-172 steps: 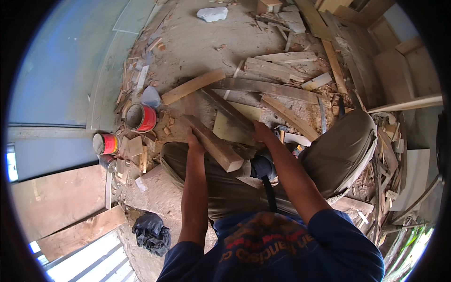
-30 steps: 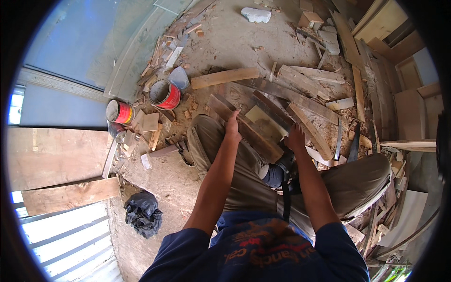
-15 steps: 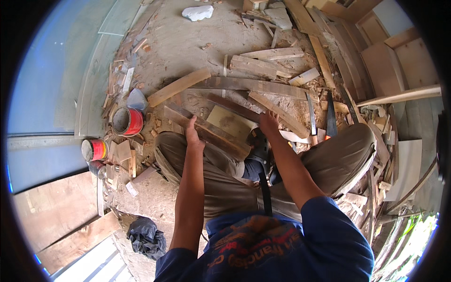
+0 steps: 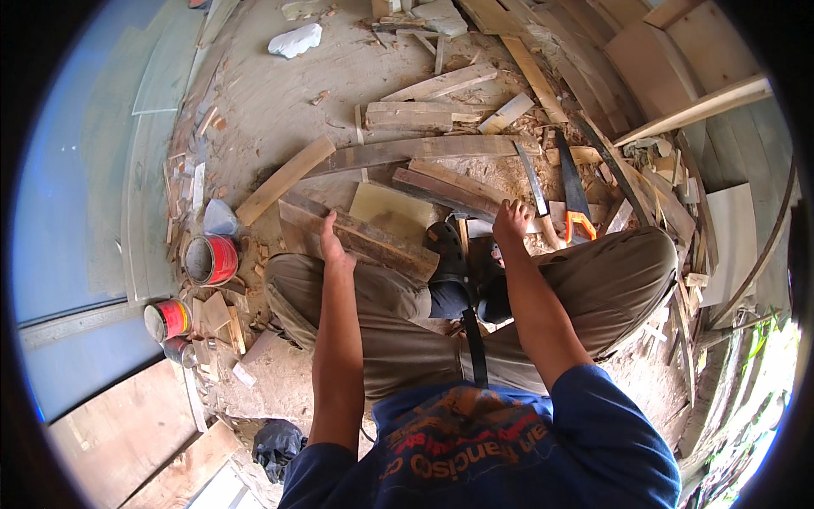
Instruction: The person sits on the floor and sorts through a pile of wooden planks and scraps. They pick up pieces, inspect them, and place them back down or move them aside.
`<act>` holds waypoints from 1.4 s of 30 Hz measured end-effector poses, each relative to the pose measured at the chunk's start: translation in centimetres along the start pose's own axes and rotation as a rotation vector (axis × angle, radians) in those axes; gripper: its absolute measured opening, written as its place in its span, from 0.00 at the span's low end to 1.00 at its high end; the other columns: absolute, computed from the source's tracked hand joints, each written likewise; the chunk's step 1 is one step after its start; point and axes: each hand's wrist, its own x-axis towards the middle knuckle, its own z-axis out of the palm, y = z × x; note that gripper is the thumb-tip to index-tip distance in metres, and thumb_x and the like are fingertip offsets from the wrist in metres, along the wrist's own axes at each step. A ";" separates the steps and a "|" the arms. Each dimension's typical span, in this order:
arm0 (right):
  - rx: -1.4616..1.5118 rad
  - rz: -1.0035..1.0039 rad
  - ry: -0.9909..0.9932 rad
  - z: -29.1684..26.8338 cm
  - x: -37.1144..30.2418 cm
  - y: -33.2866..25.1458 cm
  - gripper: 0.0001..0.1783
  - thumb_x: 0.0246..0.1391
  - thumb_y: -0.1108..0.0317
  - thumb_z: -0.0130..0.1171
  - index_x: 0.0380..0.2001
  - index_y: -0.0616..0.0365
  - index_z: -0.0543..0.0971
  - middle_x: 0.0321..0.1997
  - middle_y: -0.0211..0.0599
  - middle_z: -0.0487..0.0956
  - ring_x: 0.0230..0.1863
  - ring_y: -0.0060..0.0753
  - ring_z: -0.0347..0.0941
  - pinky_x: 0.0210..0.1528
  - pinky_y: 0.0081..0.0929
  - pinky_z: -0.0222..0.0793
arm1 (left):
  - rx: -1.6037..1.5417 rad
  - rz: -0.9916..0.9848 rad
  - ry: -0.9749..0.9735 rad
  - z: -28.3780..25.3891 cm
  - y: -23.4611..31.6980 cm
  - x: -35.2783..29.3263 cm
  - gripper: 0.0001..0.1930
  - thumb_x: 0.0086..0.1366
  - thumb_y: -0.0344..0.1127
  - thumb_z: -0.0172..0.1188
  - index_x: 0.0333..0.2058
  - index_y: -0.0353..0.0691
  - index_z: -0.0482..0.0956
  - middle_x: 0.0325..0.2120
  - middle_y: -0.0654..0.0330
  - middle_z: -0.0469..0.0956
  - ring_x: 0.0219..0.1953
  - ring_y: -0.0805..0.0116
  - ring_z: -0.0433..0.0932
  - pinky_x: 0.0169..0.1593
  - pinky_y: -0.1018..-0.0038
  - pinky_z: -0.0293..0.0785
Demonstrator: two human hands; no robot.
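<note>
Left hand [image 4: 337, 244]: curled around the thick beam [image 4: 383, 244] at its near edge, left of its middle
Thick beam: slants beyond the left knee [image 4: 292, 278], longer part right of the grip
Right hand [image 4: 512, 223]: at the right end of the dark plank [image 4: 443, 193]; cannot tell whether gripping

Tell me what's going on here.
The person's left hand holds a thick brown wooden block. The right hand is at the near ends of a dark-brown wooden strip and a lighter tan wooden piece; which it grips is unclear. An orange-handled black saw lies to the right, a red round metal can to the left.
</note>
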 end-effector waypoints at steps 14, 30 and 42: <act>-0.016 0.160 -0.482 0.6 1.3 -4.1 0.30 0.50 0.61 0.55 0.57 0.65 0.74 0.66 0.61 0.64 0.66 0.59 0.60 0.64 0.58 0.56 | 0.054 0.004 -0.026 -0.9 0.0 -1.4 0.31 0.57 0.53 0.65 0.56 0.45 0.73 0.55 0.57 0.74 0.56 0.54 0.71 0.60 0.51 0.65; 0.897 -0.581 -0.758 -9.8 -4.1 -18.8 0.49 0.51 0.27 0.56 0.58 0.63 0.74 0.52 0.58 0.78 0.56 0.53 0.75 0.58 0.42 0.68 | 0.025 0.113 -0.087 0.6 -0.4 -0.7 0.35 0.64 0.60 0.61 0.59 0.38 0.69 0.53 0.57 0.74 0.55 0.60 0.73 0.54 0.59 0.73; 1.135 -0.053 -1.372 -11.0 -2.1 -16.2 0.46 0.59 0.29 0.49 0.56 0.67 0.75 0.55 0.46 0.78 0.54 0.37 0.74 0.56 0.35 0.69 | 0.213 0.160 -0.038 1.3 0.7 -1.0 0.37 0.60 0.58 0.67 0.58 0.39 0.70 0.53 0.57 0.73 0.54 0.63 0.72 0.55 0.63 0.71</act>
